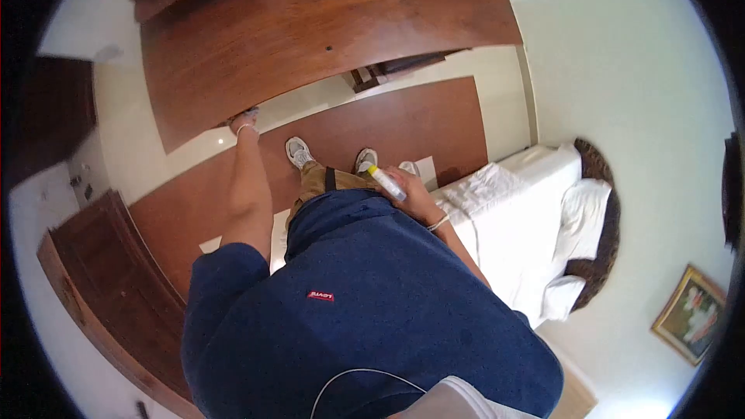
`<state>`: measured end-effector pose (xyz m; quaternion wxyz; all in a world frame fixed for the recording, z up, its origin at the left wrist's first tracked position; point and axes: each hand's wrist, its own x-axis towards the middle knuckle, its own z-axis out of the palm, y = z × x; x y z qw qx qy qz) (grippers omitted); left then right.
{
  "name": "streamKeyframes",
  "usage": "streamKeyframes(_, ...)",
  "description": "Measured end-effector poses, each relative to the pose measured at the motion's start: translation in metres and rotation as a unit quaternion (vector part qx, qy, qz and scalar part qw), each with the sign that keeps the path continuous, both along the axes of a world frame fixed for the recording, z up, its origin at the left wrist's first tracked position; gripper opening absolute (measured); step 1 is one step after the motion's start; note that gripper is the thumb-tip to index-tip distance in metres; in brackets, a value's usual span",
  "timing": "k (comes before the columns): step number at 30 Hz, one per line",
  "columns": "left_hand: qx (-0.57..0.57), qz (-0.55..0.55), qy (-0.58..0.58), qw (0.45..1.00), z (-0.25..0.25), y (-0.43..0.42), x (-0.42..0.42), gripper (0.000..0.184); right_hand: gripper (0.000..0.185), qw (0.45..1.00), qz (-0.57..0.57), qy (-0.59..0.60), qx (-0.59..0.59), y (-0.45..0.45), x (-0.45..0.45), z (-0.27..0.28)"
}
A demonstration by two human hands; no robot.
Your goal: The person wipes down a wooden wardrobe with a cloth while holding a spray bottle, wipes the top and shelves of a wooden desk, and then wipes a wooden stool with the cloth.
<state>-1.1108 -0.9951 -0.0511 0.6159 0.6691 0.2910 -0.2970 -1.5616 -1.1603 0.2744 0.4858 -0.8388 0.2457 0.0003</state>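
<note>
My right hand [417, 199] is closed around a small clear bottle with a yellow top [388, 184], held in front of my waist. On the left side, my arm stretches forward and my left hand [246, 119] is at the near edge of a large brown wooden surface [334, 19]. Its fingers look curled, with a small greyish patch by them that I cannot make out. The wooden edge partly hides the fingertips.
A bed with white sheets [512, 213] stands to my right, with white pillows [586, 217] against a dark headboard. A brown wooden cabinet [116, 264] is at my left. Beneath my shoes lies a reddish-brown mat [419, 112]. A framed picture [689, 314] hangs on the right wall.
</note>
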Motion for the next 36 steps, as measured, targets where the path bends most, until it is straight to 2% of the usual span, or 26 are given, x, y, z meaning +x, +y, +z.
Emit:
streamKeyframes(1,-0.027,0.011,-0.022,0.999,-0.015,0.008,0.009,0.04,0.044,0.998,-0.003,0.041,0.044,0.0,-0.001,-0.003)
streamKeyframes(2,-0.054,0.024,-0.042,0.997,-0.038,0.019,0.018,0.04,0.045,0.999,0.008,0.007,0.034,-0.001,-0.003,-0.01)
streamKeyframes(4,-0.129,0.147,-0.037,0.98,-0.069,0.034,0.038,0.04,0.048,0.998,0.034,-0.052,0.014,-0.005,-0.01,-0.027)
streamKeyframes(5,-0.115,0.158,-0.056,0.979,-0.068,0.033,0.031,0.04,0.055,0.999,0.03,-0.036,0.011,-0.006,-0.013,-0.031)
streamKeyframes(6,-0.101,0.169,-0.075,0.978,-0.066,0.033,0.023,0.041,0.053,0.999,0.031,-0.04,0.008,-0.011,-0.019,-0.04)
streamKeyframes(8,0.034,0.088,-0.156,0.983,-0.023,0.035,-0.007,0.046,0.049,0.998,0.047,-0.05,0.005,-0.02,-0.029,-0.063)
streamKeyframes(9,0.0,0.062,-0.157,0.986,-0.008,0.039,-0.022,0.05,0.048,0.998,0.048,-0.049,0.014,-0.028,-0.033,-0.065)
streamKeyframes(12,0.052,0.066,-0.086,0.993,0.042,0.023,-0.084,0.049,0.044,0.995,0.067,-0.062,0.039,-0.056,-0.049,-0.093)
streamKeyframes(14,-0.127,0.009,-0.083,0.988,0.011,0.032,-0.111,0.053,0.044,0.993,0.069,-0.082,0.051,-0.076,-0.067,-0.141)
streamKeyframes(16,-0.189,0.057,-0.04,0.979,0.047,-0.02,-0.158,0.049,0.043,0.993,0.055,-0.079,0.074,-0.107,-0.066,-0.142)
streamKeyframes(18,-0.227,0.038,-0.019,0.973,0.061,-0.06,-0.182,0.047,0.043,0.993,0.047,-0.038,0.099,-0.129,-0.065,-0.159)
streamKeyframes(21,-0.258,0.022,0.002,0.966,0.066,-0.114,-0.223,0.046,0.042,0.994,-0.001,-0.101,0.039,-0.148,-0.064,-0.204)
streamKeyframes(24,-0.329,0.007,0.0,0.944,0.045,-0.169,-0.228,0.046,0.04,0.984,-0.047,-0.159,-0.062,-0.155,-0.052,-0.251)
streamKeyframes(26,-0.349,-0.021,-0.012,0.937,0.036,-0.206,-0.224,0.046,0.039,0.981,-0.108,-0.157,-0.03,-0.147,-0.046,-0.279)
streamKeyframes(28,-0.489,0.014,0.009,0.872,0.036,-0.243,-0.213,0.039,0.039,0.974,-0.165,-0.155,0.012,-0.143,-0.034,-0.318)
streamKeyframes(31,-0.603,-0.013,0.069,0.795,0.025,-0.284,-0.2,0.034,0.039,0.953,-0.231,-0.134,0.143,-0.126,-0.025,-0.385)
streamKeyframes(32,-0.645,-0.014,0.1,0.757,0.017,-0.287,-0.196,0.033,0.039,0.938,-0.245,-0.125,0.208,-0.12,-0.025,-0.405)
streamKeyframes(34,-0.723,-0.025,0.174,0.668,0.005,-0.295,-0.186,0.03,0.036,0.923,-0.247,-0.133,0.264,-0.112,-0.024,-0.44)
streamKeyframes(35,-0.667,-0.021,0.161,0.727,0.016,-0.298,-0.186,0.023,0.034,0.927,-0.233,-0.148,0.255,-0.109,-0.023,-0.453)
streamKeyframes(36,-0.677,-0.057,0.155,0.717,0.011,-0.296,-0.181,0.022,0.032,0.93,-0.22,-0.159,0.248,-0.105,-0.023,-0.462)
